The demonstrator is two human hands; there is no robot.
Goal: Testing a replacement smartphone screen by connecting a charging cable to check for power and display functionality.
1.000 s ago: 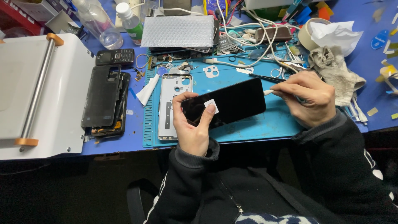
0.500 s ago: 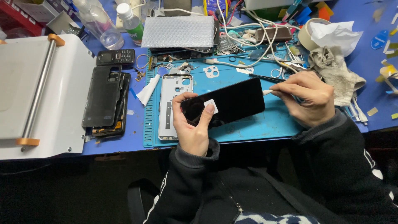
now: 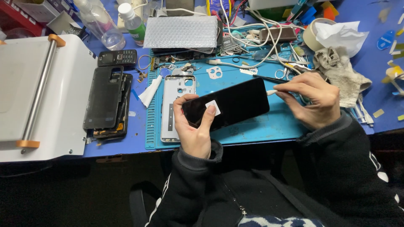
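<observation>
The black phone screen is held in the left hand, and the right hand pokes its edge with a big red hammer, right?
Not quite. The left hand does hold the black phone screen, but the right hand has no hammer: it holds a thin stick-like tool with a pale tip against the screen's end. The head view shows it.

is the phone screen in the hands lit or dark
Dark: the black screen panel held by the left hand shows no glow, only a small white sticker.
</observation>
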